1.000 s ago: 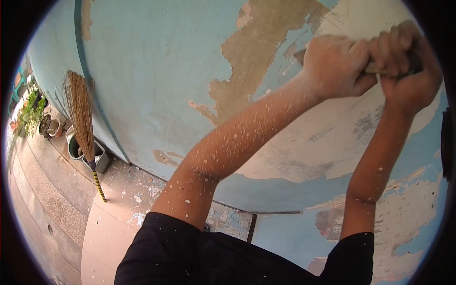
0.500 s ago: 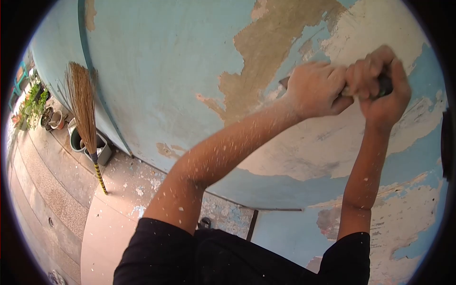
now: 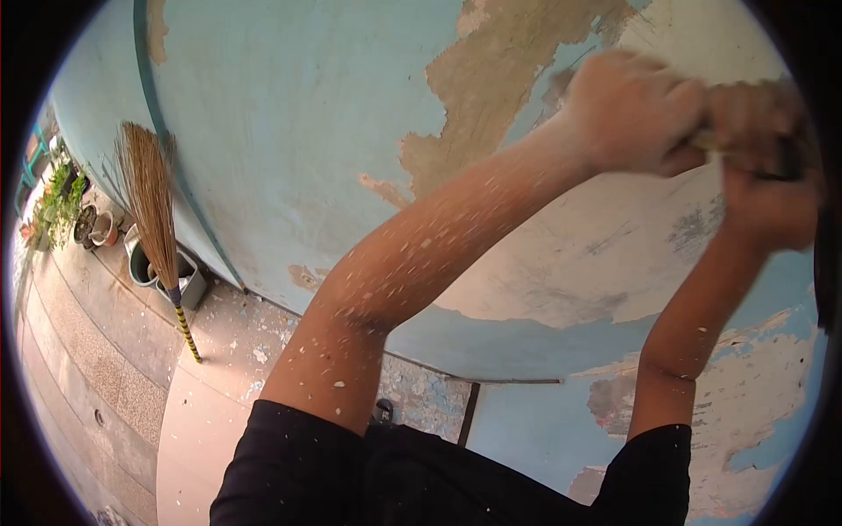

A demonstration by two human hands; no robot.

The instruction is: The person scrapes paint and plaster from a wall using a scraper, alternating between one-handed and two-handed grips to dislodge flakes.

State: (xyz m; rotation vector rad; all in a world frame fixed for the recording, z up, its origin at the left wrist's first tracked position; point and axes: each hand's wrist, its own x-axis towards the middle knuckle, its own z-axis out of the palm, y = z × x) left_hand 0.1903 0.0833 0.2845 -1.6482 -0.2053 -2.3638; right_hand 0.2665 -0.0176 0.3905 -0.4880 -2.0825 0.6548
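Observation:
Both of my hands are raised in front of a peeling blue wall (image 3: 298,131), wrapped round one tool. My left hand (image 3: 636,114) is closed and blurred by motion. Farther right, my right hand (image 3: 767,188) is closed round the tool's dark end (image 3: 788,159). A short pale yellowish part shows between the two hands. Most of the tool is hidden by my fingers; it looks like a scraper, but its working edge does not show clearly. Pale paint flakes cling to my left forearm.
Bare brown plaster (image 3: 487,79) and whitish patches show through the paint. A stick broom (image 3: 149,202) leans bristles-up at the left, beside a grey bin (image 3: 189,279). Potted plants (image 3: 61,197) stand beyond. Paint chips litter the floor (image 3: 254,324). A dark edge (image 3: 824,263) borders the far right.
Both hands have moved together to the right and my left hand also slightly up, still gripping the tool. My arms have stretched out to the right.

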